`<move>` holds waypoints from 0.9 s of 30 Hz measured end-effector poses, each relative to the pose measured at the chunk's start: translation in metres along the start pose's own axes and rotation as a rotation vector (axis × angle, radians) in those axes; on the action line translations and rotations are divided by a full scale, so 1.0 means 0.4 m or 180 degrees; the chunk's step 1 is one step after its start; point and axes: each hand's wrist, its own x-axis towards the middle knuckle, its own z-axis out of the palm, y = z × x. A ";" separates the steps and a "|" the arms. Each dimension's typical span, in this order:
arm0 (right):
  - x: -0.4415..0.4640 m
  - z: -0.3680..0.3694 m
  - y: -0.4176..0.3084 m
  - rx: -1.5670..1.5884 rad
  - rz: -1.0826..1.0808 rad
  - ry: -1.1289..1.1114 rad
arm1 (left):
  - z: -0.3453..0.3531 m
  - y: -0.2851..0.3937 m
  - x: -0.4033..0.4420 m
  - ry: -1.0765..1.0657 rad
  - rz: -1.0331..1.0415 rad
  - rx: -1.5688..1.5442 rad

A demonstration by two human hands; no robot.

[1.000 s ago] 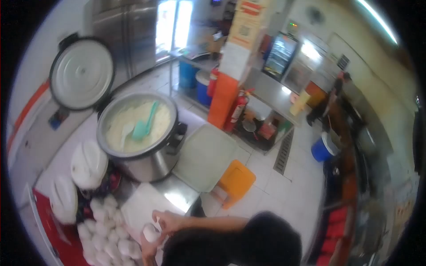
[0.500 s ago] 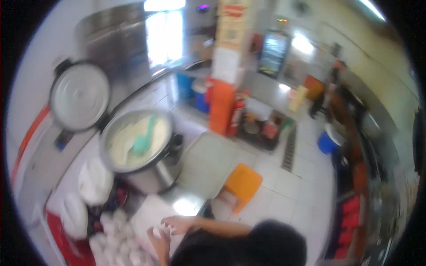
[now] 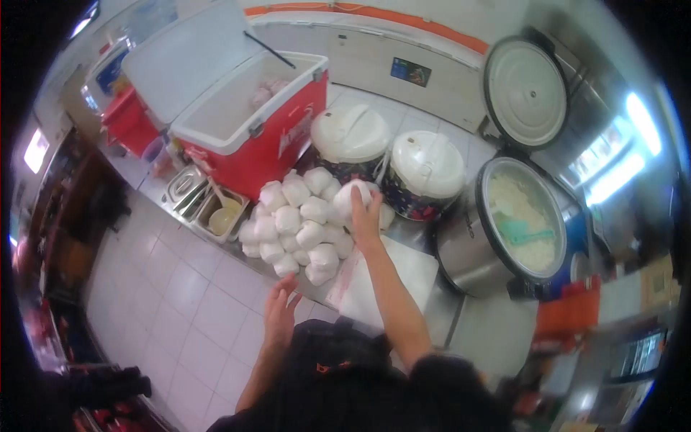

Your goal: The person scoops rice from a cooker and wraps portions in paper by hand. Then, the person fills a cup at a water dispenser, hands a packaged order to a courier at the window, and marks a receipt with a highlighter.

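My right hand reaches over the right part of a pile of white wrapped bundles, its fingers wrapped round one white bundle. Nearer my body, my left hand is held with fingers apart and nothing in it, just in front of the pile's near edge. A stack of white sheets lies on the metal table to the right of the pile, under my right forearm.
Behind the pile stand a red cooler with its lid up and two lidded white pots. At the right is a large open rice cooker holding rice and a green scoop. Metal containers sit left.
The view has swung left, bringing the cooler into sight. My hands, earlier close together around a white bundle, are now apart, with my right hand and a bundle at the pile.
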 end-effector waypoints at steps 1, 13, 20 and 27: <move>0.040 0.041 0.014 -0.0006 0.0013 -0.0058 | -0.021 0.004 -0.023 0.0215 -0.0180 -0.0173; 0.224 0.029 0.192 -0.3642 -0.1677 -0.0763 | 0.020 -0.063 -0.054 0.0544 0.0062 0.0418; -0.127 -0.183 -0.221 -0.2327 -0.1616 -0.1107 | 0.115 -0.076 0.047 -0.0460 -0.0116 0.0692; -0.094 -0.583 -0.777 -0.3901 -0.2098 -0.0041 | 0.497 -0.017 0.086 -0.1492 -0.0135 0.0857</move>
